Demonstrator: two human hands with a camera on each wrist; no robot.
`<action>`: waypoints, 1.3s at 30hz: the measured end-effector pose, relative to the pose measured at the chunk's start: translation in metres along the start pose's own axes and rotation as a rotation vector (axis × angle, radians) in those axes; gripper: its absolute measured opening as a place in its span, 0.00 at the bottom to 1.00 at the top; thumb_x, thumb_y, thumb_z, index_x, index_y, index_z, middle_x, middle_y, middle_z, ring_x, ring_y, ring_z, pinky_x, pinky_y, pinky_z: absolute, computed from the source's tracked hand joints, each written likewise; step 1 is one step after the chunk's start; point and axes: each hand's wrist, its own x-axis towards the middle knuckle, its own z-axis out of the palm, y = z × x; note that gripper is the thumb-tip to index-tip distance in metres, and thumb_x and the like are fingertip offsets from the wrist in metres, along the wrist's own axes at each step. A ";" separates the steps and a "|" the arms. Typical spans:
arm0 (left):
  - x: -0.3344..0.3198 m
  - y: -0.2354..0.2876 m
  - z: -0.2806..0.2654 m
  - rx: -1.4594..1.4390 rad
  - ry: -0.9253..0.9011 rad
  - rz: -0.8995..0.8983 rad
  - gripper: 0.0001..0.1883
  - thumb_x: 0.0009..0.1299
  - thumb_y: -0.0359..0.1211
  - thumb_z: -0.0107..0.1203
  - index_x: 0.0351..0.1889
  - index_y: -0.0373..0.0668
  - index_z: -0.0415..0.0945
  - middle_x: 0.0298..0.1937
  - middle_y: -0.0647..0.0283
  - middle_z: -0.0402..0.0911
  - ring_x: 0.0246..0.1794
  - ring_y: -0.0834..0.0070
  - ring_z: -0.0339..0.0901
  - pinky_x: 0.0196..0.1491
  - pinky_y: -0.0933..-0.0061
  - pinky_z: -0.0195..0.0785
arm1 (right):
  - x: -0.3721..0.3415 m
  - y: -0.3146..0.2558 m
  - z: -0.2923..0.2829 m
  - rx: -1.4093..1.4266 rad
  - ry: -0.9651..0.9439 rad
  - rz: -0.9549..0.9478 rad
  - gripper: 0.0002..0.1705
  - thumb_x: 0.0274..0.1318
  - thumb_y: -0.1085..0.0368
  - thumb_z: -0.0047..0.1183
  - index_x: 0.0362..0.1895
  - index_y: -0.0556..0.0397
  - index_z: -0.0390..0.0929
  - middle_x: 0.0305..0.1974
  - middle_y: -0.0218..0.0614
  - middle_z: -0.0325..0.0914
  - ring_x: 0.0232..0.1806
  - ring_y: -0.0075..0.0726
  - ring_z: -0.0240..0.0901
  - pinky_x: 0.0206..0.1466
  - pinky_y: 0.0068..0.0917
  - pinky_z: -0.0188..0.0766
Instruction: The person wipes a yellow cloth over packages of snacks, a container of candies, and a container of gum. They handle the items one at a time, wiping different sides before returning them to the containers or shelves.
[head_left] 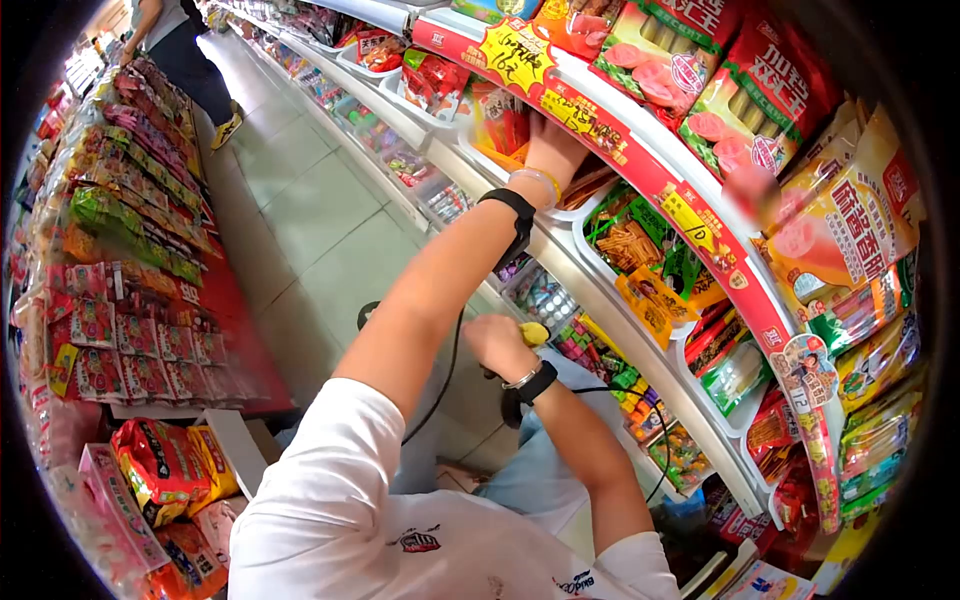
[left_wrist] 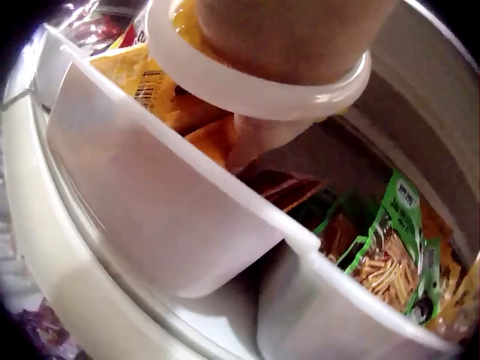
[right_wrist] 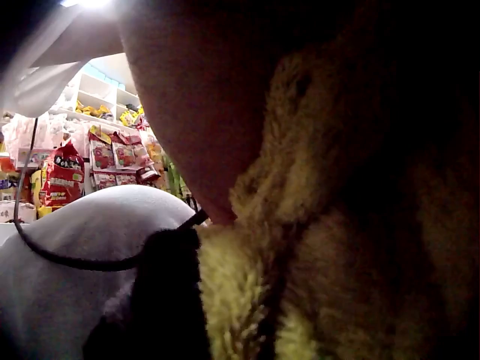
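My left hand (head_left: 556, 153) reaches under the shelf's red price strip (head_left: 640, 165) into a white plastic bin (left_wrist: 161, 180). In the left wrist view, part of that hand (left_wrist: 264, 135) is down among orange and brown snack packets (left_wrist: 212, 139). The fingertips are hidden there, and I cannot tell whether they grip a packet. Lower down, in front of the body, my right hand (head_left: 497, 345) is curled round a fuzzy yellow thing (head_left: 534, 333). Its yellow pile (right_wrist: 236, 292) fills much of the dark right wrist view.
Beside the bin stands another with green snack packets (left_wrist: 390, 259). Large red sausage bags (head_left: 760, 90) line the shelf above. A thin black cable (head_left: 447, 370) hangs by the left arm. Across the aisle is a rack of packets (head_left: 130, 350); a person (head_left: 185, 50) stands farther off.
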 end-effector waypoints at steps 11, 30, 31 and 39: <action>0.002 0.023 -0.025 0.023 -0.437 0.190 0.27 0.68 0.49 0.45 0.65 0.54 0.63 0.68 0.59 0.61 0.69 0.57 0.54 0.66 0.44 0.43 | 0.010 -0.001 -0.009 -0.110 -0.148 0.111 0.04 0.42 0.67 0.49 0.19 0.47 0.73 0.21 0.34 0.73 0.28 0.41 0.75 0.26 0.38 0.69; -0.008 0.043 -0.011 0.288 -0.149 0.181 0.29 0.66 0.48 0.46 0.65 0.53 0.62 0.67 0.58 0.62 0.69 0.57 0.55 0.64 0.43 0.46 | 0.007 0.009 -0.016 -0.172 -0.200 0.106 0.06 0.36 0.68 0.52 0.14 0.44 0.79 0.19 0.37 0.77 0.23 0.42 0.77 0.22 0.35 0.70; -0.011 0.037 -0.005 0.270 -0.172 0.143 0.28 0.66 0.49 0.47 0.63 0.53 0.64 0.65 0.58 0.64 0.67 0.56 0.57 0.63 0.44 0.48 | 0.006 0.008 -0.017 -0.163 -0.188 0.107 0.05 0.37 0.67 0.52 0.16 0.44 0.78 0.19 0.36 0.77 0.24 0.41 0.77 0.23 0.35 0.70; -0.021 -0.005 0.023 0.242 -0.080 0.059 0.15 0.64 0.45 0.53 0.33 0.43 0.80 0.33 0.53 0.81 0.35 0.55 0.79 0.42 0.53 0.69 | 0.013 0.007 0.001 -0.155 -0.097 0.140 0.05 0.39 0.66 0.50 0.16 0.44 0.77 0.19 0.35 0.75 0.24 0.41 0.76 0.23 0.37 0.69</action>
